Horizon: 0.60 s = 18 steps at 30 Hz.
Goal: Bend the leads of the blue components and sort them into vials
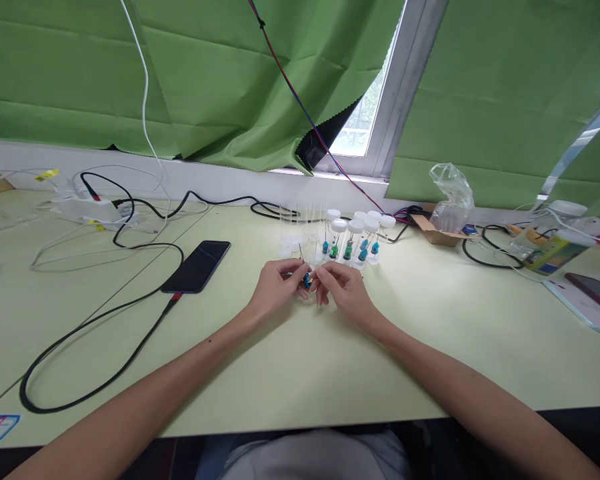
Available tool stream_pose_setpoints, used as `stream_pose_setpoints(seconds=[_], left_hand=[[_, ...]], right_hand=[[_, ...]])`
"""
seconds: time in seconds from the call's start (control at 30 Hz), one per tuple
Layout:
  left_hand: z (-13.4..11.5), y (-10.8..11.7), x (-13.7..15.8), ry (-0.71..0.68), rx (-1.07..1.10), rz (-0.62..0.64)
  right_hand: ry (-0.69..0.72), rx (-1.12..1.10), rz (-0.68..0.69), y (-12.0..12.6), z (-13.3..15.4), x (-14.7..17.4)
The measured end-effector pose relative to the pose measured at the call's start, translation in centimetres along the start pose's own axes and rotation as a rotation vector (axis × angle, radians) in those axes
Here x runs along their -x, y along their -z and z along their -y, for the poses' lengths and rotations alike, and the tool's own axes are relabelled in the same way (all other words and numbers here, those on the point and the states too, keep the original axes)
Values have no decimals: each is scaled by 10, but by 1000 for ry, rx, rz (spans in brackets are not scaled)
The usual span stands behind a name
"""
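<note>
My left hand [276, 287] and my right hand [341, 288] meet at the middle of the pale green table [290, 373]. Together their fingertips pinch a small blue part [307, 279] with a thin metal pin sticking up from it. Just behind my hands stands a cluster of small clear vials with white caps [361, 237], each holding a blue or green part. A few open clear vials [300, 230] stand to their left with loose white caps at their base.
A black phone [197, 266] lies left of my hands, plugged into a black cable [95, 333] looping across the table. A white power strip [87, 208] sits far left. A cardboard box with a plastic bag [447, 213], a bottle [553, 250] and another phone [597, 293] lie right.
</note>
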<state>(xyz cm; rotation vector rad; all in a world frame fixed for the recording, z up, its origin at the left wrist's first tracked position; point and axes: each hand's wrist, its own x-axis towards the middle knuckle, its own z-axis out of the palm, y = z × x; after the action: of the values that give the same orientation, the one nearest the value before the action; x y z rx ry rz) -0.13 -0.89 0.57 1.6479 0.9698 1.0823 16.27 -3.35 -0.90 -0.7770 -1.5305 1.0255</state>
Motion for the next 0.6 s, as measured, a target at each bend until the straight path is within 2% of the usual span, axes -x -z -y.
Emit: stream_pose_setpoints(seconds=[0.6], left_hand=[[-1, 2, 0, 54, 30, 11]], right_hand=[[-49, -200, 70, 4, -1, -3]])
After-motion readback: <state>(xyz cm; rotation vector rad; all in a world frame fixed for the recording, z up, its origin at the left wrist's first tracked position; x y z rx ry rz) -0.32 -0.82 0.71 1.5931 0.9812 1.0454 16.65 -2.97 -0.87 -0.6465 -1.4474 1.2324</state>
